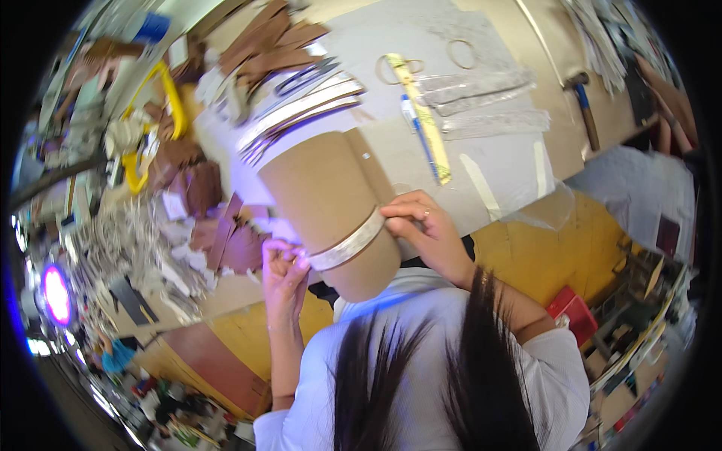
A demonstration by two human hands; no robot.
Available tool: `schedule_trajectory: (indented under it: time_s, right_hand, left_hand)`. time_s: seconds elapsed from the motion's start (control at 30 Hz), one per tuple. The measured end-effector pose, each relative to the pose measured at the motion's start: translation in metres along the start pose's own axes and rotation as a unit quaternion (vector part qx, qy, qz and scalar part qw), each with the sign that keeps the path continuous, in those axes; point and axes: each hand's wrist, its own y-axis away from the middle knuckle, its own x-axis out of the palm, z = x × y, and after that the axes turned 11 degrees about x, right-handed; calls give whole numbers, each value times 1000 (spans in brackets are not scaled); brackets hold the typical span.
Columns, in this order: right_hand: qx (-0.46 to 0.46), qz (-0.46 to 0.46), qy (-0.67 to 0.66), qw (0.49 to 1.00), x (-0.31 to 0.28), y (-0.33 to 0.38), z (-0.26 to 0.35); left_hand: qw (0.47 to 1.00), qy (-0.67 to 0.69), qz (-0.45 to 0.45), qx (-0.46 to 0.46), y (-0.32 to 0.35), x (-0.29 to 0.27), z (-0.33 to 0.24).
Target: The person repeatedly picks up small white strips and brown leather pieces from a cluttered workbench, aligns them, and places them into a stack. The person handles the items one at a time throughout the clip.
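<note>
A tan panel with a rounded near end (320,192) lies at the table's near edge, its rounded end sticking out toward me. Across it runs a pale, shiny strip (350,246), bowed along the panel's curve. My left hand (284,267) pinches the strip's left end between thumb and fingers beside the panel's left edge. At the other end my right hand (427,231) has thumb and fingers closed on the strip by the panel's right edge. A second tan piece (365,154) shows beneath the panel on its far right side.
Beyond the panel lie stacked white-edged strips (308,109), scissors (304,77), a yellow ruler (423,124), a blue-and-white pen (416,128) and clear plastic-wrapped strips (481,89). Brown pieces (199,188) and pale scraps (120,240) crowd the left. A hammer (585,109) rests far right.
</note>
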Motion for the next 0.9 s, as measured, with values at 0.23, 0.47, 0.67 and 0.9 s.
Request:
schedule_trajectory:
  time_s: [0.23,0.47,0.67,0.9]
  right_hand:
    - [45,14,48,998,-19,6,31]
    - [-367,121,501,774,52,17,106]
    - [-323,165,582,728,61,13,79]
    - [-322,153,421,834,24,14,57]
  left_hand:
    - [999,30,26,-3,2,0,5]
    - [994,79,38,62,14,1,9]
    - [991,75,38,102,10,-1,22]
    - [992,119,13,41,4,3,26]
